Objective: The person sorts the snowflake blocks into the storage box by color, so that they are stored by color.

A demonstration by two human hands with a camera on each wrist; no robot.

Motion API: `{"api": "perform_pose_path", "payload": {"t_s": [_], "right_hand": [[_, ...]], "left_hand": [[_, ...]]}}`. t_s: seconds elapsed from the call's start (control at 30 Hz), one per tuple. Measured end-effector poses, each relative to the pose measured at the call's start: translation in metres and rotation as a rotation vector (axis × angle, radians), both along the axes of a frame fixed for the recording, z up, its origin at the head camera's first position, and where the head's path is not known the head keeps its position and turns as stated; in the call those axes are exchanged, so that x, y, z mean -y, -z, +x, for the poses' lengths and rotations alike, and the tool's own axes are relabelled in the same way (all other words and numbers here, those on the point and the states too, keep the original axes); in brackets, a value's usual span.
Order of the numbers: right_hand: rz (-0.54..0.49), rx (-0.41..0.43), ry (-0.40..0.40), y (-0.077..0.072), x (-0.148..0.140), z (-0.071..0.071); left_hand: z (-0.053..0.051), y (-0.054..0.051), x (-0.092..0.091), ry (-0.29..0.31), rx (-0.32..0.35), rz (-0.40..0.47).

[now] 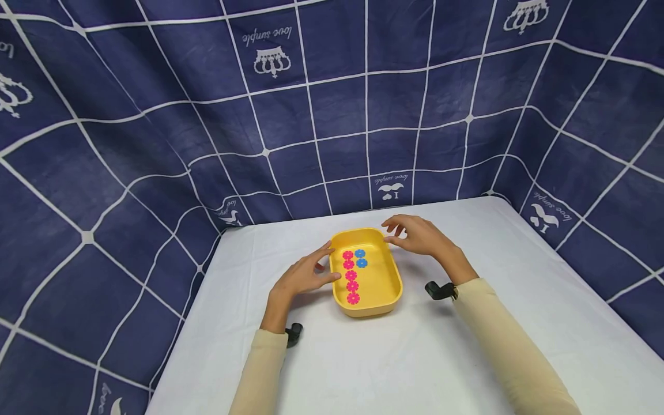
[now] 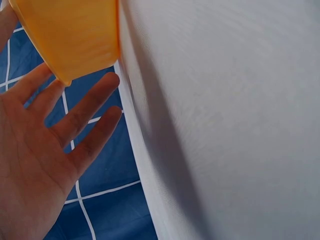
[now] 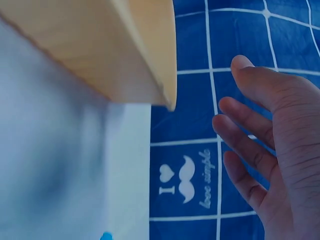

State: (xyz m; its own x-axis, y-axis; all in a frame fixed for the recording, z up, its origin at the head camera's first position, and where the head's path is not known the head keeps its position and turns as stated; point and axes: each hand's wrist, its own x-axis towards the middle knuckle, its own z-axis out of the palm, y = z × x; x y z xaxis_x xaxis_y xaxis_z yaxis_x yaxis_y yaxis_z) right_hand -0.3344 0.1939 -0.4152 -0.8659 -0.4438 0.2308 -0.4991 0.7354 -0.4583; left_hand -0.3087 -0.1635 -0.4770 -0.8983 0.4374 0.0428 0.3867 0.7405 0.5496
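Observation:
A yellow rectangular tray [image 1: 370,288] stands on the white tabletop. Inside, along its left side, several pink flower-shaped pieces [image 1: 352,275] form a column. Two blue flower-shaped pieces [image 1: 361,263] lie beside the upper end of that column. My left hand [image 1: 306,272] is at the tray's left rim, its thumb over the edge; in the left wrist view its fingers [image 2: 87,110] are spread, the upper ones meeting the rim. My right hand [image 1: 417,235] hovers by the far right corner, fingers loosely bent, holding nothing. A gap separates it from the tray in the right wrist view.
A white cloth [image 1: 332,369] covers the table. Dark blue curtains [image 1: 332,115] with white grid lines hang behind and at both sides. Black wrist devices [image 1: 440,290] sit on both forearms. A small blue thing [image 3: 106,236] shows at the right wrist view's lower edge.

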Motion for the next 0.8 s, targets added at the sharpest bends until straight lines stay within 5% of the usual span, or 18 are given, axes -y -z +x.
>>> {"api": "perform_pose_path", "payload": {"t_s": [0.8], "right_hand": [[-0.039,-0.018,0.127,0.009,-0.054,0.016]], "left_hand": [[-0.002,0.0,-0.001,-0.009,0.045,0.009]]}}
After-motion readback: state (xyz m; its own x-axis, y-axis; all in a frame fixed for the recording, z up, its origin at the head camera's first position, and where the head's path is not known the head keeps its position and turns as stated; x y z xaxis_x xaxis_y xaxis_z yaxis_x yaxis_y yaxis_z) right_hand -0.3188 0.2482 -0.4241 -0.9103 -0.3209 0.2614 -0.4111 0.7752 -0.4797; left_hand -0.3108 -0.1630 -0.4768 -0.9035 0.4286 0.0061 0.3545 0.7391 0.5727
